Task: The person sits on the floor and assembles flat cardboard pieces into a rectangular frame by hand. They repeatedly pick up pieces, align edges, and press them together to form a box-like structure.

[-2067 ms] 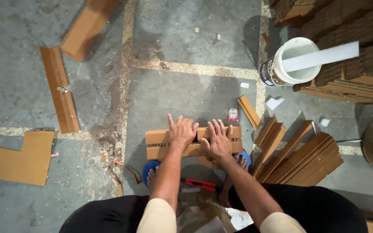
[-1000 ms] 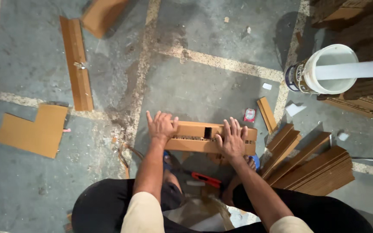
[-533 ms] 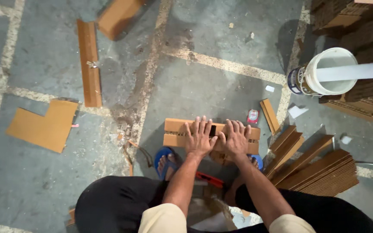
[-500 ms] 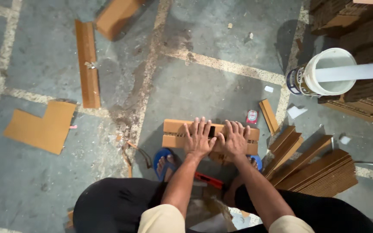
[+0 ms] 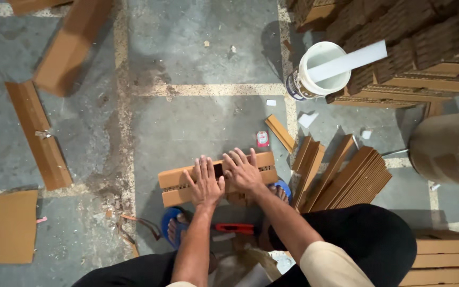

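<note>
Left hand (image 5: 206, 183) and right hand (image 5: 243, 170) open, palms flat, side by side on cardboard strip (image 5: 173, 178) lying on floor (image 5: 197, 122), just beyond feet.

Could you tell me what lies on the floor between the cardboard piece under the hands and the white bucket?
In the head view, a small red packet and a loose cardboard strip lie between the cardboard piece and the bucket.

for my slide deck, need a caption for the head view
Left hand and right hand press flat on a brown folded corrugated cardboard piece on the grey concrete floor.
</note>
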